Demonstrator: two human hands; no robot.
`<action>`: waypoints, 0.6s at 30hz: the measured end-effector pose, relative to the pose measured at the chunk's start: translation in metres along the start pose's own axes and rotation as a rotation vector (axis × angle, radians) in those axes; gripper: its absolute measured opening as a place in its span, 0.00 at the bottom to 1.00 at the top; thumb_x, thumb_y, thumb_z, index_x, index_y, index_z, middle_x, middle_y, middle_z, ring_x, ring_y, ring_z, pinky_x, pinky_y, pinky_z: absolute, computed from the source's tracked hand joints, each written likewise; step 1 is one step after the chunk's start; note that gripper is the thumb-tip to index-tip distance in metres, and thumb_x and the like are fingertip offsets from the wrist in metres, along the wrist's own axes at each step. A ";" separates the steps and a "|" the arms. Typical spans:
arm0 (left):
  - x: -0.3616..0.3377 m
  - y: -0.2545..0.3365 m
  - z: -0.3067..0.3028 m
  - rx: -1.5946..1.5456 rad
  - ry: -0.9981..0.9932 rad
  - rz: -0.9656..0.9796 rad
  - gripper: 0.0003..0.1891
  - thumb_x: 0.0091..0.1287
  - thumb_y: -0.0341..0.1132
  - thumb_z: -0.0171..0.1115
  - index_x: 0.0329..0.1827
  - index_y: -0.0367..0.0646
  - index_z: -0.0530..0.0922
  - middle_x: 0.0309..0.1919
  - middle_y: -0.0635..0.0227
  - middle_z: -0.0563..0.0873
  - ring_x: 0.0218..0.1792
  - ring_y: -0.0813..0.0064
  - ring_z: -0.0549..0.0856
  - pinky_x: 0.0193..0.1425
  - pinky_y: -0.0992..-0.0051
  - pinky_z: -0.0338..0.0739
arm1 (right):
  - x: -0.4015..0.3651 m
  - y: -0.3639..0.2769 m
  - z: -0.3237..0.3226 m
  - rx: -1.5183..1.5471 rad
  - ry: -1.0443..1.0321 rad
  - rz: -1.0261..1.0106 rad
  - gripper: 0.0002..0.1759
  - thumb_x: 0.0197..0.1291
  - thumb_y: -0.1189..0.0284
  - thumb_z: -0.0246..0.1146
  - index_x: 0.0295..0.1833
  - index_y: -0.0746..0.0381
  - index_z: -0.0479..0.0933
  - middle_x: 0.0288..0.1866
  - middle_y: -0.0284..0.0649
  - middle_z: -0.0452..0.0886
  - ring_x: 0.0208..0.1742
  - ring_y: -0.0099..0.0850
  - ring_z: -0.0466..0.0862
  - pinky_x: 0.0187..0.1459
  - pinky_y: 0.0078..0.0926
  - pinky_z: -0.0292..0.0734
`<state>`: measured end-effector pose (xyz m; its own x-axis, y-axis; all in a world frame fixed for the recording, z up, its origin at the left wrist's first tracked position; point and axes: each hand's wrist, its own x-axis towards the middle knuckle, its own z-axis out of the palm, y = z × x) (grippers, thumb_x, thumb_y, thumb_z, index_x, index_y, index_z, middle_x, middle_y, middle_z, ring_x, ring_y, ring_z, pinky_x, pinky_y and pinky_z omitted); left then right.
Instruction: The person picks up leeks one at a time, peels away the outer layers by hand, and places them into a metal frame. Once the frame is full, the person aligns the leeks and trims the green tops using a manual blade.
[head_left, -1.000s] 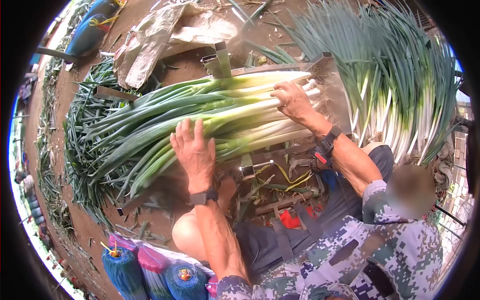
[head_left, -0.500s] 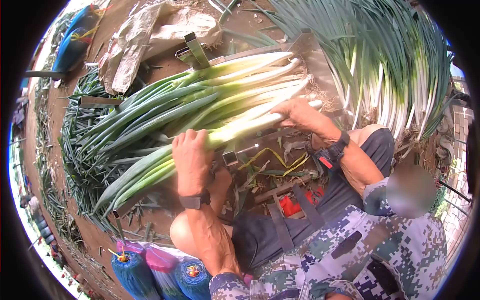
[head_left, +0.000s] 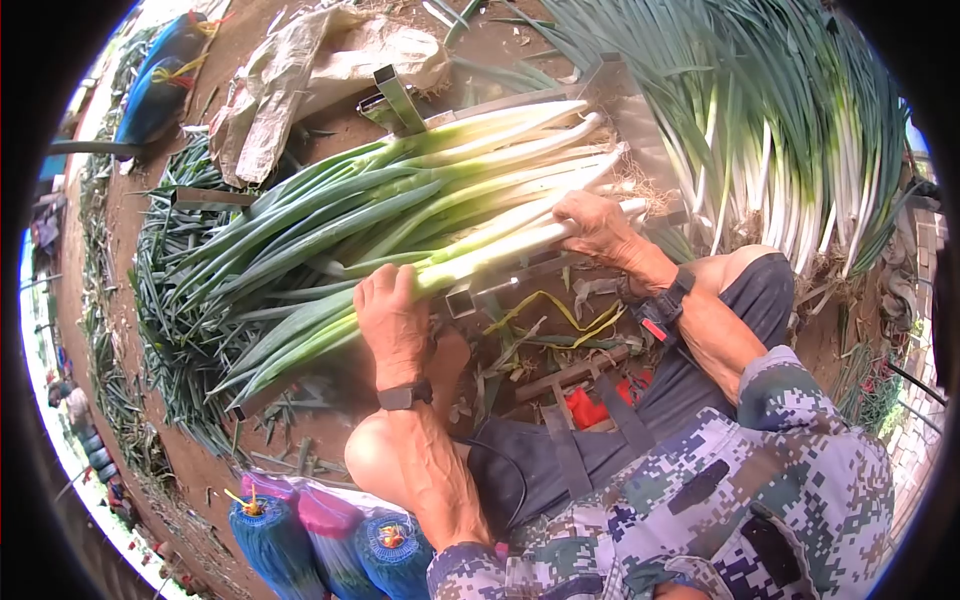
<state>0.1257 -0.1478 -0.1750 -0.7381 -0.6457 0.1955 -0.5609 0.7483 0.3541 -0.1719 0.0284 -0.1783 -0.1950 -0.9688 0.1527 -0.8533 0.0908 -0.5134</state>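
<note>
A thick pile of long green onions (head_left: 470, 185) lies across a low metal frame, with white root ends to the right and green leaves to the left. At the near edge of the pile, my left hand (head_left: 392, 315) is closed around several green onions where the stalks turn green. My right hand (head_left: 607, 235) is closed on the white stalks near their root ends. The stalks between my two hands are pale and slightly slanted. My fingertips are partly hidden by the stalks and by the backs of my hands.
More green onions (head_left: 770, 130) are heaped at upper right. Square metal posts (head_left: 400, 100) stick up from the frame. A pale woven sack (head_left: 330, 65) lies at the back. Blue net bundles (head_left: 262, 545) stand at lower left. A yellow strap (head_left: 560, 335) lies below the frame.
The whole view has shifted slightly to the right. Both hands keep their hold on the green onions, with little visible movement against the pile.
</note>
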 end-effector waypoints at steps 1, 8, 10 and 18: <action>-0.001 0.001 -0.001 0.009 -0.015 0.018 0.20 0.47 0.29 0.72 0.46 0.47 0.80 0.46 0.63 0.82 0.51 0.56 0.80 0.58 0.59 0.73 | 0.000 0.003 0.003 -0.038 -0.042 -0.003 0.22 0.42 0.68 0.77 0.42 0.59 0.74 0.39 0.41 0.79 0.44 0.44 0.81 0.44 0.39 0.78; 0.003 0.013 0.025 0.153 -0.029 -0.115 0.12 0.55 0.27 0.62 0.44 0.47 0.78 0.43 0.64 0.81 0.51 0.58 0.79 0.58 0.61 0.71 | -0.005 0.010 0.021 -0.053 -0.194 0.058 0.28 0.52 0.53 0.73 0.54 0.56 0.78 0.53 0.43 0.79 0.59 0.44 0.78 0.59 0.50 0.73; 0.000 0.014 0.030 0.161 0.015 -0.107 0.12 0.58 0.28 0.60 0.45 0.48 0.78 0.44 0.64 0.80 0.52 0.58 0.79 0.60 0.60 0.70 | 0.001 -0.004 0.015 -0.045 -0.094 0.044 0.31 0.56 0.46 0.69 0.57 0.56 0.78 0.57 0.44 0.79 0.61 0.45 0.77 0.62 0.53 0.71; -0.003 0.013 0.056 0.182 0.276 -0.068 0.19 0.52 0.44 0.73 0.42 0.47 0.78 0.44 0.66 0.82 0.52 0.58 0.79 0.63 0.58 0.70 | -0.005 0.019 0.046 -0.277 0.078 0.158 0.26 0.65 0.55 0.61 0.64 0.57 0.75 0.65 0.44 0.75 0.65 0.45 0.73 0.67 0.48 0.65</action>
<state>0.0996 -0.1278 -0.2219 -0.5815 -0.6929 0.4263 -0.6813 0.7011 0.2103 -0.1646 0.0243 -0.2279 -0.3625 -0.9182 0.1598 -0.9067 0.3079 -0.2882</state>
